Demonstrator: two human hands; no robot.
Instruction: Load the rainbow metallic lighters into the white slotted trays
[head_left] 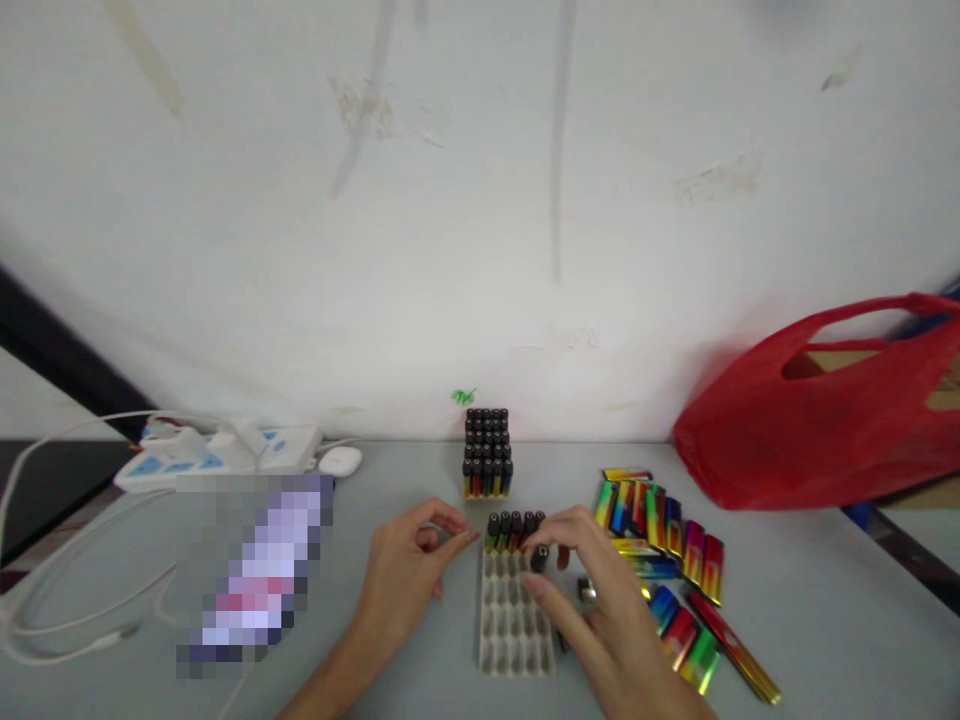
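A pale tray (pixel 517 625) with rows of small slots lies before me, its back row filled with several black-capped lighters (pixel 512 528). Over the tray's right side, my right hand (pixel 600 600) has its thumb and fingers around another black-capped lighter (pixel 539 558). Left of the tray's back corner is my left hand (pixel 412 565), thumb and forefinger tips pressed together; anything between them is too small to make out. Behind the tray stands a full block of black-capped lighters (pixel 487 450). Several shiny coloured lighters (pixel 675 525) lie loose on the right.
A red bag (pixel 810 410) stands at the back right. At the left are a white power strip (pixel 217 455) with cables, a white round-edged plug piece (pixel 340 461) and a pixelated device (pixel 262 570). The wall (pixel 480 220) rises behind the grey table (pixel 405 470).
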